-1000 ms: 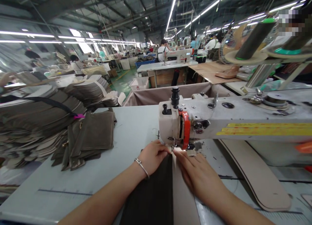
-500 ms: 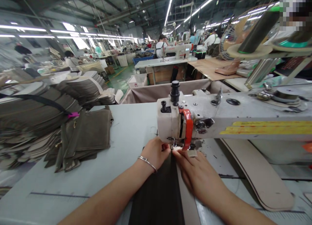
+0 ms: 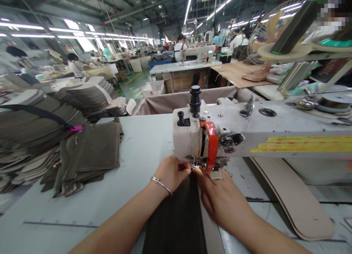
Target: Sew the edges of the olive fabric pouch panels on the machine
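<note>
A dark fabric piece [image 3: 176, 217] lies on the table and runs from the near edge up under the head of a white sewing machine [image 3: 220, 136]. My left hand [image 3: 172, 173], with a bracelet on the wrist, has its fingers curled and pinches the fabric's far end at the needle. My right hand [image 3: 217, 195] lies on the right edge of the fabric, its fingertips pressed together on the cloth just below the orange guard [image 3: 211, 145].
Stacks of cut olive-brown pieces [image 3: 41, 136] fill the table's left side. A long beige strap piece [image 3: 297, 202] lies to the right under the machine arm. Thread spools [image 3: 291, 30] and a fan stand at upper right. Other workers sit at machines far behind.
Both hands have edged forward with the fabric toward the needle, and the view has shifted slightly closer and to the right.
</note>
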A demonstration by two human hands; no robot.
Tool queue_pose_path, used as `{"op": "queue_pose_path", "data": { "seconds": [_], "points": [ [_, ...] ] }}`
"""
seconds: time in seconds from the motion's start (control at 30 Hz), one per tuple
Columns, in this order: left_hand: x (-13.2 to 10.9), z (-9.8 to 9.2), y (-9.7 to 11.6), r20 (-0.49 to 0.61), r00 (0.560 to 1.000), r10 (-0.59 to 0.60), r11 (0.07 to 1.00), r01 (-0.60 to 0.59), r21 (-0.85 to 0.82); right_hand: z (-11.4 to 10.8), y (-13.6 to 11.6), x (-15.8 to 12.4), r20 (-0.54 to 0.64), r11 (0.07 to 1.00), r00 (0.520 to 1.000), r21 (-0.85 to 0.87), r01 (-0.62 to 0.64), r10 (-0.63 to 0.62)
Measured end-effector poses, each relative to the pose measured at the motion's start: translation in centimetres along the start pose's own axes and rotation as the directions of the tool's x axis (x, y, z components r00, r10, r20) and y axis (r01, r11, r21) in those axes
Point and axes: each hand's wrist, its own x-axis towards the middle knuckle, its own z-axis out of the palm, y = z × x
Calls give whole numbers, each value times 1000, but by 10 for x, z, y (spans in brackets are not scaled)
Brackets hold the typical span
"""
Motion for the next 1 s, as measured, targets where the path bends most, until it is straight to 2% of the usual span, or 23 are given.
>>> {"op": "queue_pose_path", "data": {
  "seconds": [0.17, 0.3, 0.53, 1.0],
  "points": [
    [-13, 4, -4, -115, 990, 80, 994, -70, 90, -2, -1, -1, -4, 999, 1000, 34, 11, -11],
    [-16, 6, -7, -81, 983, 165, 972, -148, 185, -2, -1, -3, -12, 1000, 1000, 16, 15, -14],
    [-7, 9, -5, -134, 982, 131, 975, -102, 199, 0, 0, -3, -21, 1000, 1000, 4, 19, -19],
    [-8, 7, 8, -153, 983, 100, 965, -59, 256, 1, 1, -2, -1, 1000, 1000, -13, 12, -12]
  ]
}}
